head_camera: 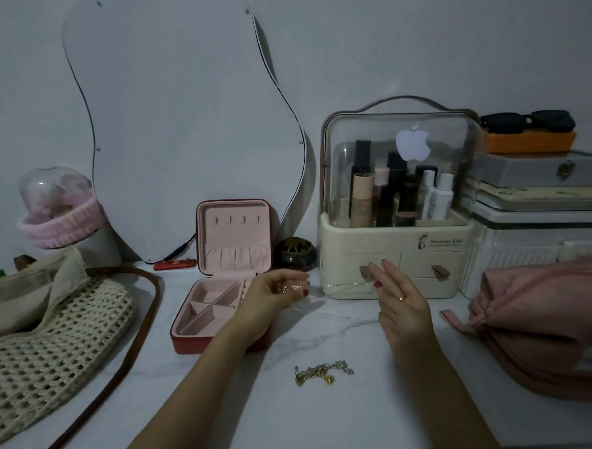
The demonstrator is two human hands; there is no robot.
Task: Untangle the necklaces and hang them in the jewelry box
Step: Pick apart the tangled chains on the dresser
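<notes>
1. L hand (pixel 277 290) was palm-up, fingers curled loosely round a small gold pendant bit (pixel 286 288) cupped in the palm.
2. R hand (pixel 399 298) was released, fingers straight, edge-on. A thin, near-invisible chain (pixel 344 316) seemed to run btwn the two hands; I couldn't tell if R fingers actually pinched it.
3. Red square jewelry box w/ pink lining (pixel 223 296) sat open just beside L hand, its lid hooks (pixel 236 220) bare.
4. Tangled gold-and-silver chain heap (pixel 323 372) lay on the white marble-look tabletop (pixel 332 421), nearer me than both hands, untouched.
5. My call for this step: keep the chain lightly taut, don't yank, find the clasp end, then loop it over one hook w/ pendant hanging free.
</notes>
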